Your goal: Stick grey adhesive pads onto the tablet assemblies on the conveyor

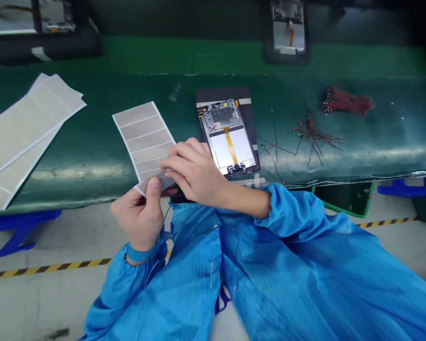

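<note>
A sheet of grey rectangular stickers (145, 135) leans over the front of the green-covered table. My left hand (142, 213) grips its lower end, thumb on top and fingers beneath. At the same end, my right hand (195, 170) pinches the edge of the lowest sticker between thumb and fingertips; whether that sticker is lifted from the backing is hard to see. Just beyond my right hand lies an opened tablet (234, 147), showing a circuit board, a silver battery and an orange ribbon cable. It rests on a dark pad (223, 96).
More sticker sheets (31, 123) overlap at the left. Thin dark-red wires (310, 135) lie scattered right of the tablet, with a bundle of wires (348, 102) behind them. Other opened devices (289, 33) sit along the back. A green-rimmed bin (367, 201) stands below the table edge.
</note>
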Demonstrator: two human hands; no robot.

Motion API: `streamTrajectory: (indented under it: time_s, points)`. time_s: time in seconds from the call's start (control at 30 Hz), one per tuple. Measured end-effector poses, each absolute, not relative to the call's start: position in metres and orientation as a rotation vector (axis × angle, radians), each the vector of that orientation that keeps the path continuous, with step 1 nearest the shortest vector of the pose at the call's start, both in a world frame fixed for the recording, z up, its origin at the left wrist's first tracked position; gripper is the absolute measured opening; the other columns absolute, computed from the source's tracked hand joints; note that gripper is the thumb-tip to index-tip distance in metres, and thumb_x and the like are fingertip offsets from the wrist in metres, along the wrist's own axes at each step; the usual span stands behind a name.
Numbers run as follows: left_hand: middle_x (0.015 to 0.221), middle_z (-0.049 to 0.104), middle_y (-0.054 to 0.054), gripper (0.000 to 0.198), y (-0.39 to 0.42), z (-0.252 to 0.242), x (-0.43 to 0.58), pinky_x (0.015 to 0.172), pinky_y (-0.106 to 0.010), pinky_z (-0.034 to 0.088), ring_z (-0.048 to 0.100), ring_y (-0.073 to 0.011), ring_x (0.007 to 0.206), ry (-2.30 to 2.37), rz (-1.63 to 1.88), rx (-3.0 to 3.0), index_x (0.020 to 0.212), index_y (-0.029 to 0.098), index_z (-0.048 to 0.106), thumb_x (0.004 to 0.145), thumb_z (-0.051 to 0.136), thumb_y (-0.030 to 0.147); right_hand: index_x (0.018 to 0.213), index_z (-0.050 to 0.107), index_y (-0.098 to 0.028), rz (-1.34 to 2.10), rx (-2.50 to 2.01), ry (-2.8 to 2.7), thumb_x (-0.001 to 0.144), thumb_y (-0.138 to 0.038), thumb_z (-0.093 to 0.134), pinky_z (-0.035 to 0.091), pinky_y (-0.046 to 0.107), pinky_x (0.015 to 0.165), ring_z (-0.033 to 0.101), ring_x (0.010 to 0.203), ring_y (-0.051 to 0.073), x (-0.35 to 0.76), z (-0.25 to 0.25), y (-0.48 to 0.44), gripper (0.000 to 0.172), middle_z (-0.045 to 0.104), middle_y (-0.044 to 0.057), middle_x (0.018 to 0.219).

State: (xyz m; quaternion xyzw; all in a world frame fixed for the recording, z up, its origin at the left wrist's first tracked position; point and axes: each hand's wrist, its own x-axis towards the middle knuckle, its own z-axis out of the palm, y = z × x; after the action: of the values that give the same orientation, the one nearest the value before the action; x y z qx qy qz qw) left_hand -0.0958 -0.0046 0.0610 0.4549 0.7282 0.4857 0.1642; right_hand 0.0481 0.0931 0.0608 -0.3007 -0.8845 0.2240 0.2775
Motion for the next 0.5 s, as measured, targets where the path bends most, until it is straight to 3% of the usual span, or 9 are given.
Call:
streamTrajectory:
  time_s: [0.13,0.3,0.5]
  points:
    - [0.066,0.073,0.003,0.027,-0.004,0.060,-0.093,0.054,-0.033,0.059,0.069,-0.0176,0.056,2.045,1.440,1.212,0.076,0.029,0.079,0.096,0.073,0.046,0.119,0.073,-0.026,0.450,-0.735,-2.415,0.114,-0.027,0.042,0.037,0.042,0.100,0.057,0.113,0.020,0.050,0.054,0.093,0.032,0.069,0.004,0.113]
    - [0.069,0.073,0.004,0.025,-0.002,0.052,-0.089,0.052,-0.028,0.058,0.067,-0.0130,0.055,1.955,1.575,1.073,0.081,0.025,0.080,0.095,0.076,0.045,0.137,0.064,-0.026,0.125,-0.568,-2.442,0.113,-0.029,0.046,0.036,0.053,0.114,0.060,0.129,0.023,0.056,0.039,0.096,0.031,0.067,0.006,0.139]
    - [0.076,0.075,0.002,0.029,-0.002,0.046,-0.086,0.061,-0.027,0.064,0.071,-0.0129,0.064,1.841,1.648,0.965,0.084,0.023,0.079,0.094,0.076,0.050,0.131,0.066,-0.023,0.189,-0.391,-2.326,0.109,-0.024,0.053,0.036,0.057,0.119,0.059,0.137,0.025,0.059,0.033,0.100,0.025,0.067,0.010,0.145]
